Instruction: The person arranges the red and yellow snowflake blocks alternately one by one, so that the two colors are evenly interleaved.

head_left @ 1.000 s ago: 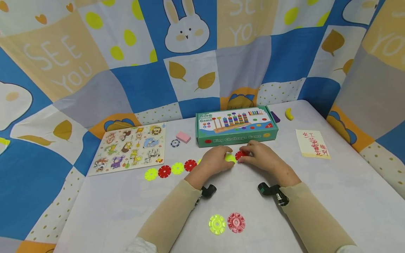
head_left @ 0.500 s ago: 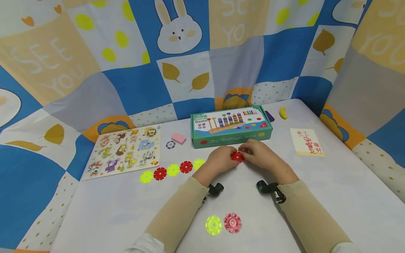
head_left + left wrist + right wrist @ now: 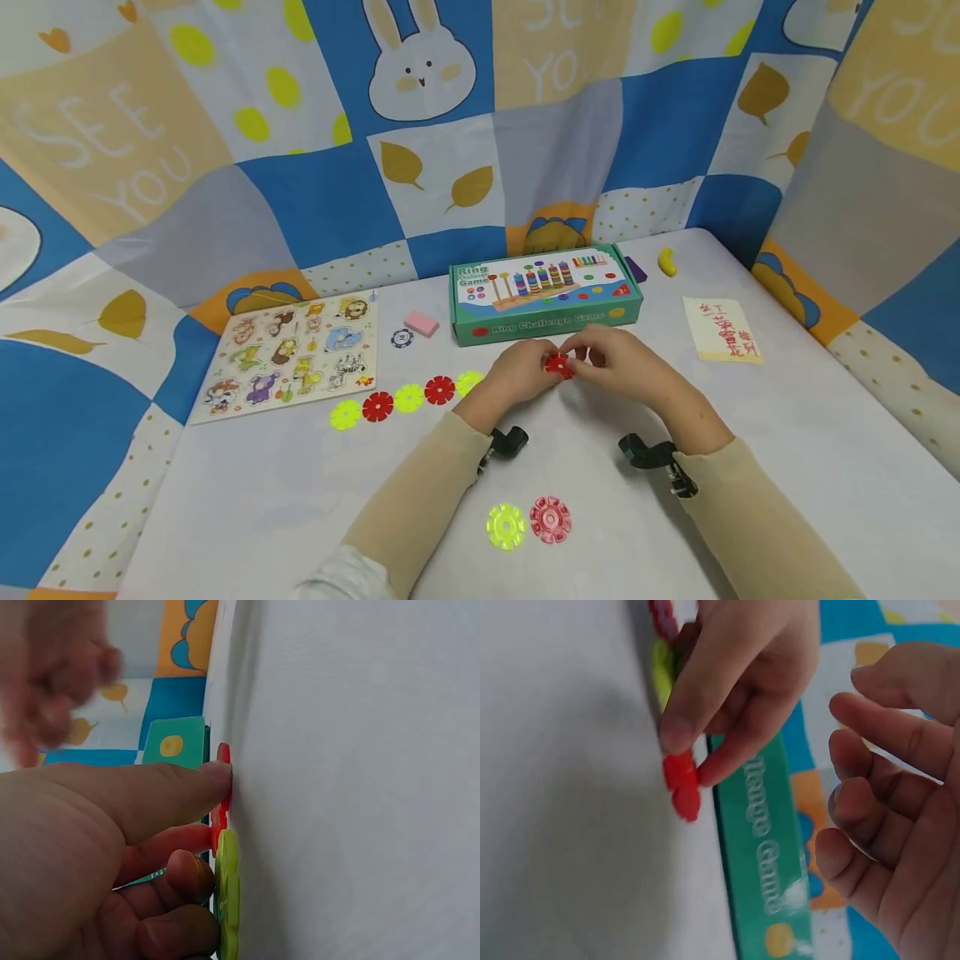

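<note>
In the head view my left hand (image 3: 517, 372) reaches to the right end of a row of notched plastic snowflake discs. Its thumb and index finger pinch a red snowflake disc (image 3: 558, 365), seen edge-on in the left wrist view. A yellow snowflake disc (image 3: 231, 892) stands close by the lower fingers of that hand; in the head view the hand hides it. My right hand (image 3: 618, 358) hovers just right of the red disc, its fingers loosely bent with nothing in them. Leftward the row continues with a red disc (image 3: 439, 390) and a yellow disc (image 3: 408, 398).
Behind the hands lies a green Ring Challenge Game box (image 3: 546, 300). An animal puzzle board (image 3: 288, 354), pink block (image 3: 422, 323) and poker chip (image 3: 402, 337) lie left. A yellow disc (image 3: 506, 527) and red disc (image 3: 551, 520) lie near the front; a note card (image 3: 722, 330) and toy banana (image 3: 667, 262) lie right.
The right hand has let go of the red disc, which the left hand now pinches. The left hand has shifted over the yellow disc, covering it. The head view has swung slightly right.
</note>
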A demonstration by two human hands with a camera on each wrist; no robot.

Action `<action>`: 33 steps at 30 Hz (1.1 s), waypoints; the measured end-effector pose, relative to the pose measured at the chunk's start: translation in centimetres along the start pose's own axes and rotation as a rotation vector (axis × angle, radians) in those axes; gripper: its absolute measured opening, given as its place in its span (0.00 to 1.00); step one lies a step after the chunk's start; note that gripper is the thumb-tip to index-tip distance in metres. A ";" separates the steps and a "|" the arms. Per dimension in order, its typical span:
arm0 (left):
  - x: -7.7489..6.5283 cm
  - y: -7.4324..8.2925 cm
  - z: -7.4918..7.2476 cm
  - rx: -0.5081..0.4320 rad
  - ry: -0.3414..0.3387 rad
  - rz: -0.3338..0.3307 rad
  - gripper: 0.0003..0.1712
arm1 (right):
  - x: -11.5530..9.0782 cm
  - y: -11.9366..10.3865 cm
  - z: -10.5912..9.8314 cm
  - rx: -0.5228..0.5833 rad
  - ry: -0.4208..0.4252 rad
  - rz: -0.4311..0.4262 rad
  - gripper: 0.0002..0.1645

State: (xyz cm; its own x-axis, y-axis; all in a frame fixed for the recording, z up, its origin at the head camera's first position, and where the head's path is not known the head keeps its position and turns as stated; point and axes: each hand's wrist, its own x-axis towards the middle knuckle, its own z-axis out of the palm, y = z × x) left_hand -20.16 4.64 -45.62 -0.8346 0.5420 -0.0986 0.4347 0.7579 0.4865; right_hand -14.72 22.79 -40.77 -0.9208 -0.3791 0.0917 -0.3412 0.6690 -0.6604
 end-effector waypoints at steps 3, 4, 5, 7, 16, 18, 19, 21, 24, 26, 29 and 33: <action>0.1 -0.1 0.1 0.006 0.004 0.001 0.22 | -1.3 -1.7 -0.1 0.032 -0.013 -0.062 0.11; 0.0 -0.1 0.0 0.004 0.002 -0.004 0.23 | -1.7 -2.3 0.0 0.041 -0.019 -0.089 0.12; 0.0 -0.1 0.0 0.003 -0.001 -0.010 0.23 | -2.1 -2.8 0.2 0.049 -0.027 -0.115 0.12; -0.1 -0.1 -0.2 0.000 -0.007 -0.027 0.25 | -2.8 -3.8 0.6 0.059 -0.049 -0.158 0.13; -0.1 -0.1 -0.2 -0.008 -0.019 -0.012 0.26 | -5.2 -7.6 3.9 0.057 -0.283 -0.187 0.15; -0.1 -0.1 -0.2 -0.012 -0.016 -0.002 0.26 | -5.4 -8.2 5.0 0.039 -0.349 -0.205 0.15; -0.1 -0.1 -0.2 -0.016 -0.016 -0.002 0.26 | -5.4 -8.4 5.6 0.025 -0.375 -0.217 0.15; 0.0 -0.1 -0.2 -0.022 -0.018 -0.006 0.26 | -5.4 -8.7 6.9 -0.023 -0.404 -0.247 0.16; 0.0 0.0 -0.2 -0.042 -0.021 -0.016 0.26 | -5.4 -8.8 8.7 -0.122 -0.406 -0.280 0.21; -0.1 0.0 -0.1 -0.050 -0.024 -0.025 0.26 | -5.4 -8.8 9.7 -0.184 -0.403 -0.296 0.23; -0.1 0.0 0.0 -0.053 -0.026 -0.035 0.27 | -5.4 -8.7 10.6 -0.224 -0.421 -0.291 0.26; -0.1 -0.2 -0.1 -0.046 -0.016 -0.035 0.27 | -5.3 -8.6 11.0 -0.225 -0.437 -0.284 0.26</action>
State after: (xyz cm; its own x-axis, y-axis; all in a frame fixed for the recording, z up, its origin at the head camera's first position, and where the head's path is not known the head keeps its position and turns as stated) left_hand -20.16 4.44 -45.65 -0.8433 0.5216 -0.1298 0.3893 0.7592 0.5216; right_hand -4.80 11.99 -43.78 -0.6398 -0.7612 -0.1062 -0.6398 0.6040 -0.4752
